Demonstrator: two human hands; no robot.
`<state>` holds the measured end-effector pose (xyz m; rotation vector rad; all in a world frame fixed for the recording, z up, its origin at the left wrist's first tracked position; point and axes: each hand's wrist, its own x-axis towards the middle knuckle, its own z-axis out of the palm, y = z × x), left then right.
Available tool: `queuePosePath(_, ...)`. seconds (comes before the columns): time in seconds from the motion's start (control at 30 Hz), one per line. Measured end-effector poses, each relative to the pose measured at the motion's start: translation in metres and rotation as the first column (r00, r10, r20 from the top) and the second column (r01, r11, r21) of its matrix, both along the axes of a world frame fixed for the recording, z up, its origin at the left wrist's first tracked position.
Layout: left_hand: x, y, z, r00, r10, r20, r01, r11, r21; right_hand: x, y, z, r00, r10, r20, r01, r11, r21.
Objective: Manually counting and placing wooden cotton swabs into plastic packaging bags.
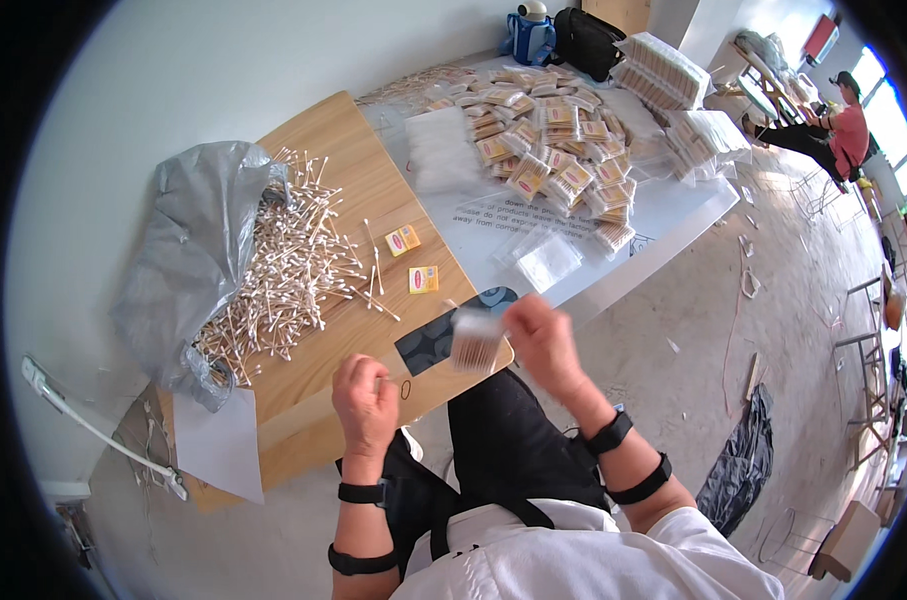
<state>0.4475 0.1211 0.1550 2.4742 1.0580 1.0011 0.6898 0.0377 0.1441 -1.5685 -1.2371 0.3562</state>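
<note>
A small clear bag of cotton swabs (476,341) hangs blurred by motion over the table's front corner. My right hand (541,335) pinches it by its upper right edge. My left hand (364,398) is closed at the table's front edge, apart from the bag; whatever its fingers hold, if anything, is hidden. Beyond the left hand lies a heap of loose cotton swabs (298,265), spilling from a grey plastic bag (188,250). Two small yellow printed cards (402,240) lie beside the heap. A dark patterned mat (428,343) lies under the bag of swabs.
Filled swab packets (558,135) pile up on the grey sheeted table beyond, beside clear empty bags (548,260) and a white stack (441,150). Bundled packets (663,70) stand behind. A black plastic sheet (738,450) lies on the floor at right. Another person (843,130) sits far off.
</note>
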Motion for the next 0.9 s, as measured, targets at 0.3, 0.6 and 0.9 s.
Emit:
queuePosePath(0.3, -0.004, 0.002, -0.066, 0.974, 0.224, -0.034, -0.227, 0.968, -0.109, 0.169, 0.073, -0.004, 0.803, -0.541, -0.25, 0.573, 0.816, 0.076)
queuePosePath(0.6, 0.003, 0.004, -0.059, 0.971, 0.235, -0.051, -0.24, 0.957, -0.16, 0.252, 0.147, -0.056, 0.781, -0.432, 0.451, 0.498, 0.867, -0.031)
queuePosePath(0.9, 0.003, 0.004, -0.057, 0.969, 0.236, -0.072, -0.244, 0.957, -0.157, 0.167, 0.108, -0.047, 0.952, -0.144, 0.272, 0.238, 0.906, -0.351)
